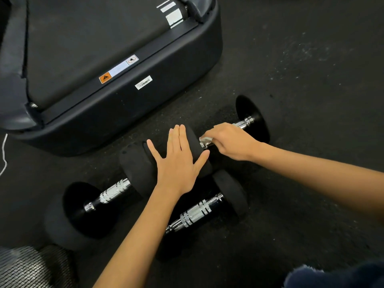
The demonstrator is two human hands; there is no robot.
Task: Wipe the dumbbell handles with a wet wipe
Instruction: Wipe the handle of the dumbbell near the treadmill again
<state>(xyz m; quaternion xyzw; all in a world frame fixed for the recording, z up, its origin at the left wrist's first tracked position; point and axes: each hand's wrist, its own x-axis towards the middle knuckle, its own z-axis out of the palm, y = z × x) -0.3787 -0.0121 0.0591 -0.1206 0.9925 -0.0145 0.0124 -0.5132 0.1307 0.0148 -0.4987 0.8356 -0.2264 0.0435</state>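
Note:
Three black dumbbells with chrome handles lie on the dark floor. On the far dumbbell point(252, 119), my right hand point(230, 141) is closed around the handle with a white wet wipe point(205, 139) bunched under the fingers. My left hand point(178, 161) lies flat, fingers spread, on that dumbbell's near weight head point(195, 138). A second dumbbell point(114, 191) lies at the left and a third dumbbell point(195, 214) in front, partly hidden by my left forearm.
The rear end of a black treadmill point(124, 96) with warning stickers stands close behind the dumbbells. A white cord point(4, 154) runs along the left edge. A grey mesh shoe point(25, 267) shows at the bottom left, dark fabric point(336, 275) at the bottom right.

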